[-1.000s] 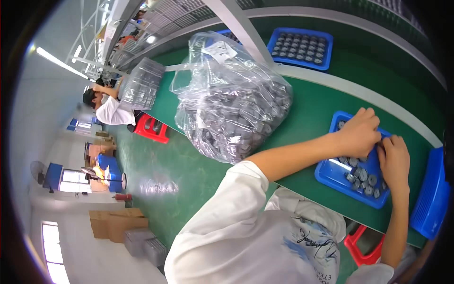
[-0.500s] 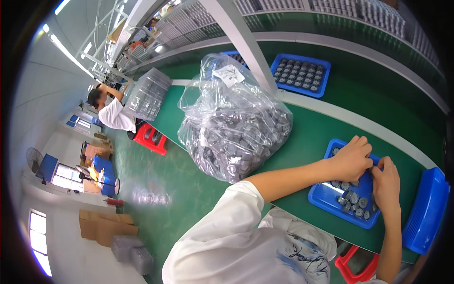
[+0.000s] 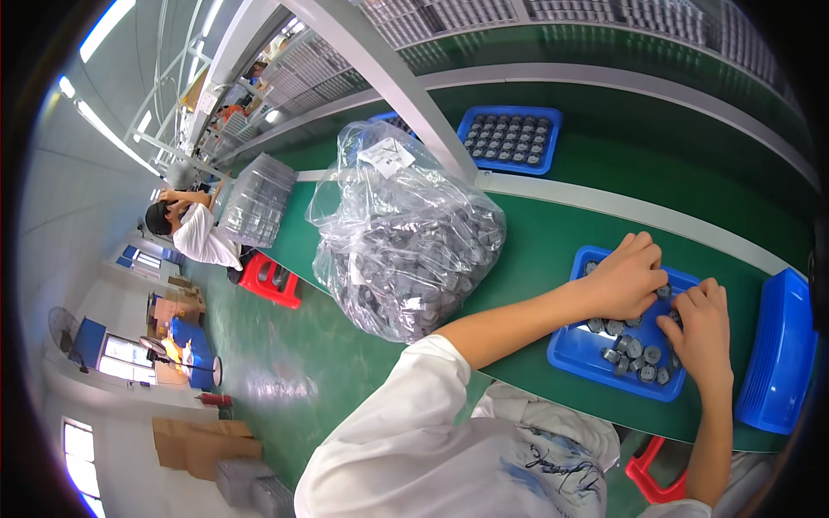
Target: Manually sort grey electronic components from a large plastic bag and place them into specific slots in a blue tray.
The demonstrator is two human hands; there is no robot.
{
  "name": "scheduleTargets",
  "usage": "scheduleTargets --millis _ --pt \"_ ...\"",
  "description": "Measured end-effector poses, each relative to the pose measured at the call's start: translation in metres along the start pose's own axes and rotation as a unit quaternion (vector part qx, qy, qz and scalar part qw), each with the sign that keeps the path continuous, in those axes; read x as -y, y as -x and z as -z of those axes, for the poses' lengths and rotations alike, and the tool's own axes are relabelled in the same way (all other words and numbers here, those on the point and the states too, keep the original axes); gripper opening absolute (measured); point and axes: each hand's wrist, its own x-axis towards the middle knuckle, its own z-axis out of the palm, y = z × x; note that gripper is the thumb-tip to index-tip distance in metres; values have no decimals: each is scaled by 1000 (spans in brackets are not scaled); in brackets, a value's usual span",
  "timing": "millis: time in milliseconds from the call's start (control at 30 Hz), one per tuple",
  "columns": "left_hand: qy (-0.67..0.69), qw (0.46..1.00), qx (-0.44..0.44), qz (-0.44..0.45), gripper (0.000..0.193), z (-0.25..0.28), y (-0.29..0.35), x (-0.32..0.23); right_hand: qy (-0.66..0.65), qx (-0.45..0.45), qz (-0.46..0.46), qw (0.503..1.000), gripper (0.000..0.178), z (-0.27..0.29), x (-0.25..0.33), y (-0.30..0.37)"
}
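Observation:
A blue tray [image 3: 574,356] lies on the green bench in front of me, with several small round grey plastic parts [image 3: 635,348] in it. Some stand along the far side, others lie loose in the near right part. My left hand [image 3: 629,278] is over the far part of the tray, fingers curled down; what they hold, if anything, is hidden. A grey part [image 3: 663,292] shows beside its fingertips. My right hand [image 3: 701,332] bends over the tray's right side, with a grey part [image 3: 674,319] showing between thumb and fingers.
A big clear plastic bag [image 3: 406,250] full of grey parts stands left of the tray. Stacked blue trays [image 3: 777,354] lie at the right. A filled blue tray [image 3: 509,166] sits behind the white rail. A co-worker [image 3: 203,233] sits far left beside stacked clear trays [image 3: 257,203].
My hands, close together at the tray's far right earlier, have drawn a little apart. The right fingers have come down lower over the tray. The whole view has shifted slightly.

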Motion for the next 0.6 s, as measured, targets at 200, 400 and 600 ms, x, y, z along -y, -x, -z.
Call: scheduleTargets --millis 200,400,600 --pt "-3 999 23 -42 7 -19 -6 0 43 -27 3 999 14 -23 1 14" --pt "-53 996 48 -44 9 -19 -5 14 23 -12 18 999 15 -24 -10 14" --pt "-16 997 64 -27 12 -14 -14 10 58 -16 -53 997 27 -15 -24 24"
